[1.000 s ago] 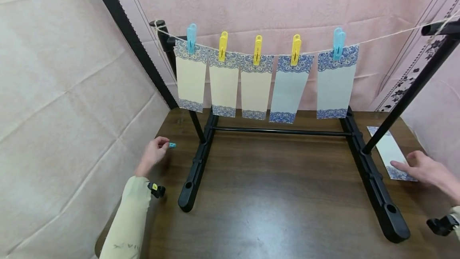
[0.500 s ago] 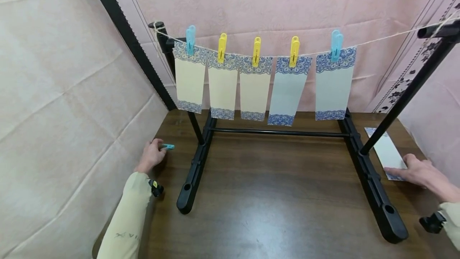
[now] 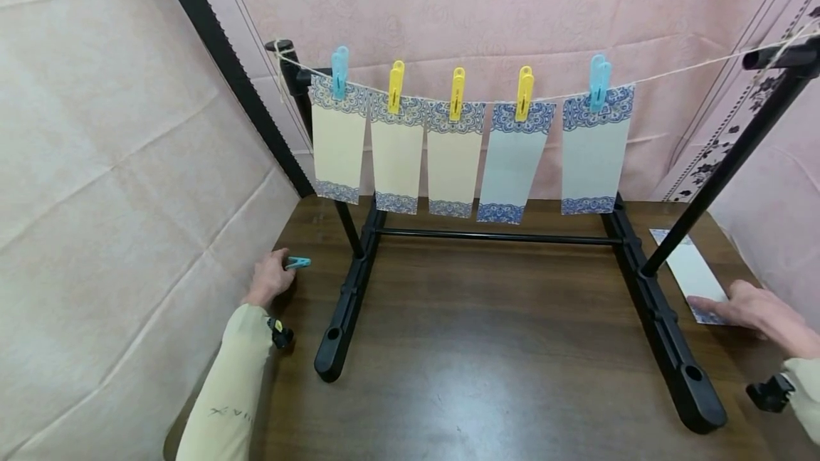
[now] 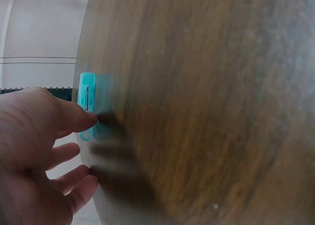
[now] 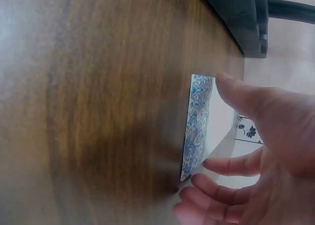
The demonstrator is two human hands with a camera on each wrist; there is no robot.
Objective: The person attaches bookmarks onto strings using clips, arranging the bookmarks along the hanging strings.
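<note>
In the head view my left hand is low over the table's left side, pinching a light blue clothespin by one end. In the left wrist view the thumb lies across this clothespin, with the other fingers loosely bent below. My right hand straddles the near end of a pale card lying on the table at right. The right wrist view shows the thumb at one long edge and the fingers near the other, across the blue lace-patterned border; a firm grip is not visible.
A black stand spans the table, with a cord tied between its posts. Several lace-bordered cards hang from it by yellow clothespins and blue clothespins. Cloth walls enclose the table.
My right hand has moved left across the card's near end, its thumb now at the left edge. The left hand has shifted slightly left, and more of the blue clothespin shows.
</note>
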